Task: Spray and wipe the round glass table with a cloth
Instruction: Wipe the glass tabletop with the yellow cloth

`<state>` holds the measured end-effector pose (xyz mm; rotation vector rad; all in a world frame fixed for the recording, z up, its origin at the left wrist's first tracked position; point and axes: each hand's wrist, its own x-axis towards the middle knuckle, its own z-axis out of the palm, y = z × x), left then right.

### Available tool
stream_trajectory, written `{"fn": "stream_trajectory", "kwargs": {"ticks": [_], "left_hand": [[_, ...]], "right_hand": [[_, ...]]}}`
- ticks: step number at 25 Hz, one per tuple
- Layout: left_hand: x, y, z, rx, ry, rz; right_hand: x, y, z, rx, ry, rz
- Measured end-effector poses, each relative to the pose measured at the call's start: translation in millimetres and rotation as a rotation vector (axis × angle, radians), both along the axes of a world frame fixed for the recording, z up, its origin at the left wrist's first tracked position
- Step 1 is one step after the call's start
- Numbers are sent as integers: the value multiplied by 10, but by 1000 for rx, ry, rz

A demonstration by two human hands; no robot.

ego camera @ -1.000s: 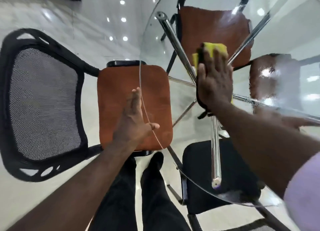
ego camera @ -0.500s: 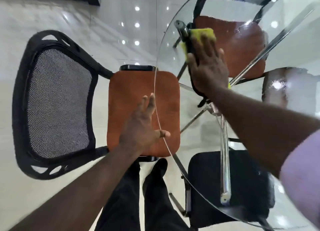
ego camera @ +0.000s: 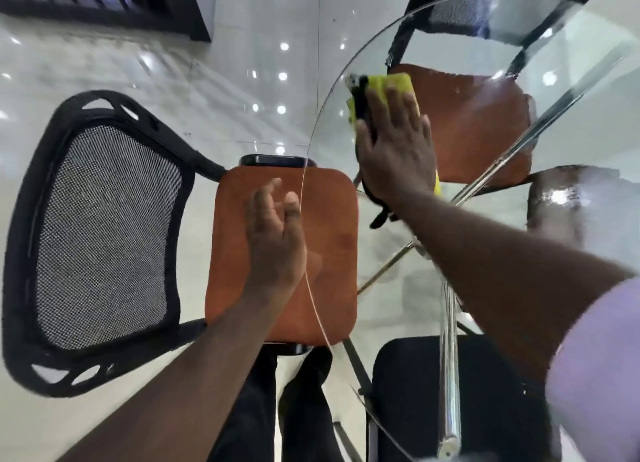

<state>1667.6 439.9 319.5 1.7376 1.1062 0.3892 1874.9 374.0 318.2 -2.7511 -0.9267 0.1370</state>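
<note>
Moved: right hand (ego camera: 398, 146) and yellow cloth (ego camera: 394, 84) have slid from over the table's middle out to its far-left rim. The left hand (ego camera: 277, 240) has barely shifted.
Cloth: yellow with a dark edge, lying flat on the glass under the right palm. Its far end shows beyond the fingertips, right at the rim.
Right hand: spread flat with straight fingers, pressing the cloth down rather than gripping it.
Glass table (ego camera: 304, 212): lies beneath the right hand, and its rim curves past just right of the left hand.
Left hand: fingers straight and loose, holding nothing. I cannot tell whether it touches the rim.
Done: spraying is probably finished, as no bottle is in view. Wiping is under way.
Left: a hazy patch (ego camera: 568, 198) well right of the right hand looks unwiped, so likely much of the glass remains.
Around: an orange-seated mesh chair (ego camera: 104, 233) sits under the left hand, and a chrome leg (ego camera: 448, 375) runs below the right forearm.
</note>
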Motion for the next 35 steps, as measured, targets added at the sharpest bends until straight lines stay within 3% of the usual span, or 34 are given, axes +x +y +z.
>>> {"fn": "stream_trajectory", "kwargs": {"ticks": [2,4,6,11,15,21,28,32,35], "left_hand": [[267,98,36,61,-17,-36],[596,194,1,152,13,-126],[831,193,-127,246,57,-189],[932,71,-471,644,237,-340],[964,142,-428,651,269,-402],[958,95,-328,626,266,-449],[949,135,-450,719,277,-476],[959,108,-336,702,296,-446],[965,104,-327,698,307,-471]], "right_hand": [[-380,-280,24,-24,-14,-14],[-559,-626,58,-76,-46,214],[-272,-698,81,-103,-86,398],[817,30,1,-76,-133,517],[1024,316,101,-22,-84,388],[716,-1105,140,-118,-74,279],[1765,442,35,-8,-167,361],[1346,91,115,-25,-48,154],[1093,-482,113,-89,-34,319]]}}
